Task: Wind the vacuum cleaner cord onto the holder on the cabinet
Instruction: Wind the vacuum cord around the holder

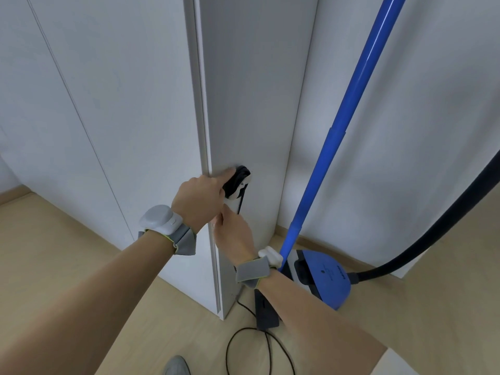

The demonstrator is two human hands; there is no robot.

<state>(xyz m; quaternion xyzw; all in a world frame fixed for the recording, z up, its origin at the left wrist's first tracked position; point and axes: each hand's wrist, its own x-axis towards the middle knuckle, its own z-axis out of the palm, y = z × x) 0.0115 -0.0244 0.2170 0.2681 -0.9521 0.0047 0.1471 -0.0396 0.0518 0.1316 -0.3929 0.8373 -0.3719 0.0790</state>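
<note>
A white holder (241,185) sits on the grey side panel of the cabinet (251,104), with several turns of black cord (238,178) wound on it. My left hand (200,196) presses against the wound coil from the left. Just below, my right hand (234,234) pinches the black strand that hangs down from the holder. More loose cord (243,345) loops on the floor below. The blue vacuum cleaner body (324,277) stands on the floor to the right of the cabinet.
The blue vacuum tube (341,125) leans up along the wall at the right. A black hose (433,234) arcs from the vacuum body to the right edge. A dark nozzle (266,312) lies by the cabinet foot. A grey slipper toe (176,366) shows at the bottom.
</note>
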